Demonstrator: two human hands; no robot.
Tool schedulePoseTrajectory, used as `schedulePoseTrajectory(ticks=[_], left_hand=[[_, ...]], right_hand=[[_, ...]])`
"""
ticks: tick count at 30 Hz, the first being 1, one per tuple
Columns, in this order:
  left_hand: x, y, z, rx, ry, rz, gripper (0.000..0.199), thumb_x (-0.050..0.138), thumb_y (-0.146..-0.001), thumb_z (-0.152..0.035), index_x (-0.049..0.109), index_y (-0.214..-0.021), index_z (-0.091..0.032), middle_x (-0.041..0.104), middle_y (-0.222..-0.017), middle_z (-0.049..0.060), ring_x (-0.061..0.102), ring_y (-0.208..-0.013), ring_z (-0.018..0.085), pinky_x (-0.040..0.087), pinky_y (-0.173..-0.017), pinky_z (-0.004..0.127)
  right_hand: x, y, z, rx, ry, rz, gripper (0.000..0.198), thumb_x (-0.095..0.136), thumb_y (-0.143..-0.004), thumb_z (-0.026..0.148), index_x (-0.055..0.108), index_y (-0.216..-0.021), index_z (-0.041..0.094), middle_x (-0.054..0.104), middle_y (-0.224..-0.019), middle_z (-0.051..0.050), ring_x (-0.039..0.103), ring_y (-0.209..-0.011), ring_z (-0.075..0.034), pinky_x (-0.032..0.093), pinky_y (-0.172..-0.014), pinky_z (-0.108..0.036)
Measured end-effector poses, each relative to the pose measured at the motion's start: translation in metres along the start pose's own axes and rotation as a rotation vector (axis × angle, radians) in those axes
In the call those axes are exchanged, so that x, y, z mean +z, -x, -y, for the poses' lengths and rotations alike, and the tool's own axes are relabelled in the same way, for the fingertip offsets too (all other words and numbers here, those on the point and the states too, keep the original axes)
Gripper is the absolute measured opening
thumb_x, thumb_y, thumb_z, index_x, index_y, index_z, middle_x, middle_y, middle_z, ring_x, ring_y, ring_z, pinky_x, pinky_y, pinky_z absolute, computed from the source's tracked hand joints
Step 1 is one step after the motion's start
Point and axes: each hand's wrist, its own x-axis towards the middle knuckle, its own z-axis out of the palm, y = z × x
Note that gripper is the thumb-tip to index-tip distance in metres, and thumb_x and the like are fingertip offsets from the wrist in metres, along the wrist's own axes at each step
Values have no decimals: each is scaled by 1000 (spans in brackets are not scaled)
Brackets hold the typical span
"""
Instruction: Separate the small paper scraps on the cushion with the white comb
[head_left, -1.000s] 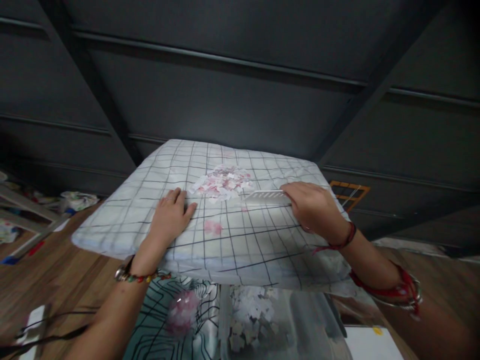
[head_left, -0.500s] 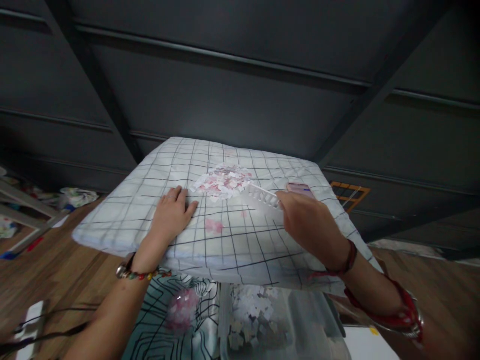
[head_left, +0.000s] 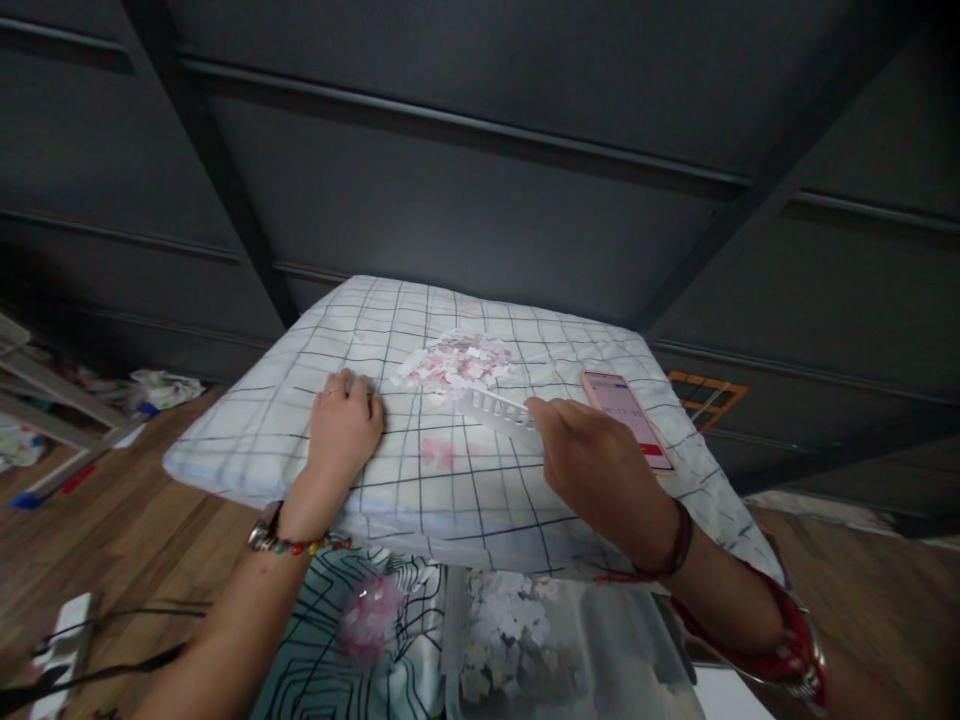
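Note:
My right hand [head_left: 604,460] is closed around one end of a white slotted plastic piece [head_left: 499,412], a thin strip with a row of holes along its upper edge. Its far end touches the near side of a heap of small white and pink paper scraps [head_left: 461,365]. My left hand [head_left: 345,418] rests palm down on the checked white cloth [head_left: 300,445], left of the heap, holding nothing. Its fingers point away from me, slightly bent. A pink stain [head_left: 436,453] marks the cloth between my hands.
A phone [head_left: 626,415] with a lit screen lies beyond my right hand. Below the near edge stand a clear plastic bin [head_left: 600,640] with paper scraps and a bag of pink bits [head_left: 371,615]. A dark panelled wall [head_left: 465,200] rises behind. A power strip [head_left: 64,650] lies on the floor.
My right hand has moved left and slightly nearer with the slotted piece, whose tip now meets the heap's near side. More of the phone shows. My left thumb has drawn in beside the fingers.

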Motion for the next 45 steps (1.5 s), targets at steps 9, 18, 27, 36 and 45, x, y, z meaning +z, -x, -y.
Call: schedulePoseTrajectory(ticks=[9,18,27,36,45], left_hand=[[0,3,1,3,-89,-9,41,32,-87,-28,56,-111,-7,53,-124,22,47,-117,34,40,-94,48],[3,2,2,-9,-92,-23,43,32,-87,-29,57,-114,-6,53,-126,22,46,-120,35,39,-96,49],[4,3,2,-3,-89,-40,42,32,-87,-30,58,-112,-8,53,-126,21,46,-120,34,40,-96,48],[1,1,2,7,-70,-7,42,32,-87,-29,57,-113,-7,53,-125,22,47,-119,35,39,-96,49],[3,2,3,17,-78,-28,42,32,-87,-30,57,-112,-8,54,-125,21,47,-119,33,40,-96,48]], right_hand=[[-5,1,11,-71,-82,-101,31,37,-78,0,60,-94,12,63,-69,-4,53,-61,-15,41,-58,-26],[20,-12,-70,147,38,-30,28,40,-83,10,64,-97,12,69,-84,-9,60,-76,-21,43,-71,-31],[50,-16,-82,51,-27,17,34,40,-78,4,65,-99,13,68,-87,-9,58,-81,-20,39,-76,-31],[42,-16,-82,22,-5,-26,33,40,-75,4,65,-95,13,67,-86,-9,55,-82,-22,35,-75,-33],[39,-18,-81,12,-6,3,31,39,-75,4,65,-90,14,66,-83,-8,54,-79,-21,33,-74,-32]])
